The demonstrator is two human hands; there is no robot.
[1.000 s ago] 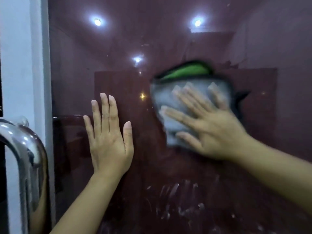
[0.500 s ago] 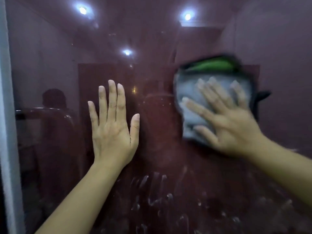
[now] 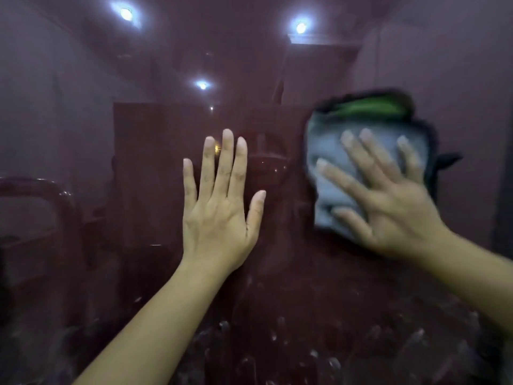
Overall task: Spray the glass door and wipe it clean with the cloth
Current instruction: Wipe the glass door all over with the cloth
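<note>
The dark reddish glass door (image 3: pixel 138 79) fills the view and reflects ceiling lights. My left hand (image 3: pixel 219 215) lies flat on the glass near the middle, fingers pointing up and holding nothing. My right hand (image 3: pixel 388 207) presses a folded grey cloth (image 3: pixel 327 168) with a green and black edge against the glass at the upper right, its fingers spread over the cloth. Both the cloth and the right hand are motion-blurred. Whitish wet streaks (image 3: pixel 277 334) mark the lower part of the glass. No spray bottle is in view.
A curved handle shape (image 3: pixel 41 187) shows dimly in the glass at the left. Reflected ceiling lights (image 3: pixel 301 26) shine at the top.
The view has swung to the right, so the white door frame and metal handle have left the picture. My right hand has slid the cloth rightward across the glass. My left hand stays flat.
</note>
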